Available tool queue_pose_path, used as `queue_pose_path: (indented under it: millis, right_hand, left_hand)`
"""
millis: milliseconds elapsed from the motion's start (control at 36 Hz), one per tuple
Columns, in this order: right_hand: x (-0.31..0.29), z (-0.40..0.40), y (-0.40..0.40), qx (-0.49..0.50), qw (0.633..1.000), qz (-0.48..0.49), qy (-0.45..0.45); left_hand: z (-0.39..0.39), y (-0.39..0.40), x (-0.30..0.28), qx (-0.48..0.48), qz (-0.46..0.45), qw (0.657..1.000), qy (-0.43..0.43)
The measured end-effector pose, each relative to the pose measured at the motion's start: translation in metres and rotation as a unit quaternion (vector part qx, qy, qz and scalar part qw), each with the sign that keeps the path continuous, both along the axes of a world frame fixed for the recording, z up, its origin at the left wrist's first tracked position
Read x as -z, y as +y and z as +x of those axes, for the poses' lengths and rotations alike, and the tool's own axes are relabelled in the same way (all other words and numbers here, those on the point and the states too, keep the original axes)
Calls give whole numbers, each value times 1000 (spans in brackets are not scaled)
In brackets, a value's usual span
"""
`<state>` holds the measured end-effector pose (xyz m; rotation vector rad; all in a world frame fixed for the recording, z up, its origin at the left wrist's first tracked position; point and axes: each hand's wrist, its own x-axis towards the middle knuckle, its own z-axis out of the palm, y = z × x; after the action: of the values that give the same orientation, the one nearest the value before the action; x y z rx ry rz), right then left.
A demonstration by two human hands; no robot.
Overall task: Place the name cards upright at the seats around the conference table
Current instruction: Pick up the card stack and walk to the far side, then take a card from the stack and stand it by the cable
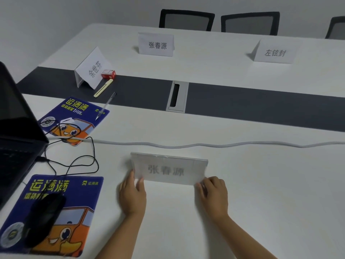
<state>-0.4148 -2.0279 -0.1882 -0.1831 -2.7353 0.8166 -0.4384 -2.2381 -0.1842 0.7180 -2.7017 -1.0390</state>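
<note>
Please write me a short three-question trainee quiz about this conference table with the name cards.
1. True or false: both hands touch the near name card.
2. How many name cards stand beyond the dark centre strip? A) one B) two C) four
3. Which small item lies right beside the tilted name card at the table end?

Key:
1. True; the left hand and the right hand hold its lower corners.
2. B; the far left card and the far right card.
3. The red box.
</note>
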Motion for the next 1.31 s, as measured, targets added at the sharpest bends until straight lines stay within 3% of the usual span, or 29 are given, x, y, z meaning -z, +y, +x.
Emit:
queue_pose_path:
  millis: [611, 750, 917, 1028, 1111, 1194, 1306]
  right_hand:
    - [-8, -3, -8, -19, 998, 40, -35]
    - [-19, -8, -4, -50, 993, -40, -102]
    - [-73, 5, 29, -91, 963, -129, -217]
    - [-125, 56, 68, -84, 977, -96, -171]
    - [-157, 105, 95, -40, 985, -93, -142]
    - [-169, 157, 114, 30, 990, -75, -118]
    - [-163, 224, 128, 132, 979, -86, -131]
  left_hand:
    - [1, 1, -5, -5, -9, 1000, -4]
    - [2, 0, -6, 9, -2, 1000, -12]
    - [36, -3, -6, 41, 38, 998, -20]
    - [88, 11, -21, 111, 61, 991, -38]
    - [125, 33, -37, 175, 129, 975, -42]
    - [161, 54, -52, 275, 213, 937, 5]
    - [197, 73, -57, 430, 186, 881, 62]
